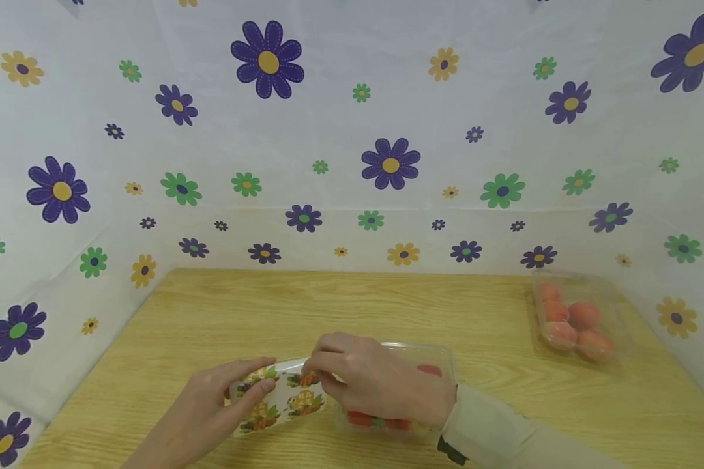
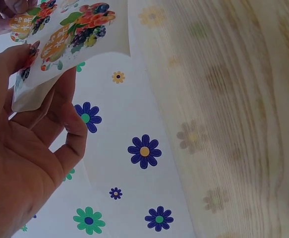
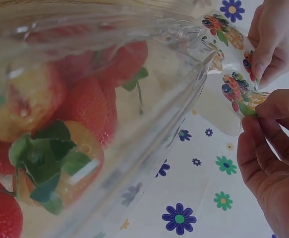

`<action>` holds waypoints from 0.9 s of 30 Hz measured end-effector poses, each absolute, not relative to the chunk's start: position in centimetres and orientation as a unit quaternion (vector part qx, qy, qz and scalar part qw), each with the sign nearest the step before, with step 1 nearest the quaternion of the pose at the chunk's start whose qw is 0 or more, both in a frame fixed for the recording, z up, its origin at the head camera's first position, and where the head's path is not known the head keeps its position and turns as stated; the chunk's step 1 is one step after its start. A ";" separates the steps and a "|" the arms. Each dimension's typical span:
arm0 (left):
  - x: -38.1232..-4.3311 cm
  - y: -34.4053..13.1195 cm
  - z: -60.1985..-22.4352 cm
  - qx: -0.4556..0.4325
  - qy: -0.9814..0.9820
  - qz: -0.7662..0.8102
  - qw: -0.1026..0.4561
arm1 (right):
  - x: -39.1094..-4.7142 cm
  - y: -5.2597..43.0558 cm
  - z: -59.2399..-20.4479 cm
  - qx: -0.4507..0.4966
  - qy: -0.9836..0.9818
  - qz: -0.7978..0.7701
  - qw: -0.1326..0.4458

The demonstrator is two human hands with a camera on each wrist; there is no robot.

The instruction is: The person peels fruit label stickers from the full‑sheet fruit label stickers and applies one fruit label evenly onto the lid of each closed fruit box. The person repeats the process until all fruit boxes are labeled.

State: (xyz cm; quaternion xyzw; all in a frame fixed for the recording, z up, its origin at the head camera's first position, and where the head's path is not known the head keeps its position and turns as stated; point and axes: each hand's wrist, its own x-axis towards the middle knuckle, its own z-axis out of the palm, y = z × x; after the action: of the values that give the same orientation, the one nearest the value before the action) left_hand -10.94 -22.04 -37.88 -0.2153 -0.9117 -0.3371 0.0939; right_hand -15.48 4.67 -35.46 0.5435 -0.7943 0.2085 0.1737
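Note:
A sheet of fruit-printed stickers (image 1: pixel 296 405) is held up over the near middle of the table. My left hand (image 1: pixel 211 397) grips its left end, thumb on the printed face and fingers behind. At the sheet's other side, my right hand (image 1: pixel 381 378) pinches the edge between thumb and fingertips; the left wrist view shows the sheet (image 2: pixel 80 37) bending. Under the right forearm and hand stands a clear plastic box (image 1: pixel 448 358), partly hidden. Inside are red strawberries (image 3: pixel 87 106) and a yellow-orange fruit (image 3: pixel 92 153) with a green leafy top.
Toward the back right of the wooden table (image 1: pixel 352 299), a second clear plastic box (image 1: pixel 613 293) holds several orange-red round fruits (image 1: pixel 583 314). A white flower-printed cloth (image 1: pixel 328 130) encloses the back and sides.

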 end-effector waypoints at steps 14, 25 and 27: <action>-11.0 -22.2 -37.9 -0.211 -0.914 -0.338 0.078 | -15.2 4.5 -35.5 0.536 -0.802 0.208 0.161; -11.1 -22.4 -37.9 -0.207 -0.915 -0.342 0.054 | -15.1 4.5 -35.6 0.538 -0.800 0.204 0.167; -11.1 -22.4 -37.9 -0.207 -0.915 -0.341 0.055 | -15.1 4.5 -35.6 0.539 -0.800 0.203 0.170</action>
State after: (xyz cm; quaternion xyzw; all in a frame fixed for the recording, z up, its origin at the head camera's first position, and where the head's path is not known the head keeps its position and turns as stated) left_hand -11.11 -22.41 -37.92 -0.2065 -0.9155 -0.3409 0.0549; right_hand -15.10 4.50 -35.63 0.5390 -0.7996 0.2032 0.1699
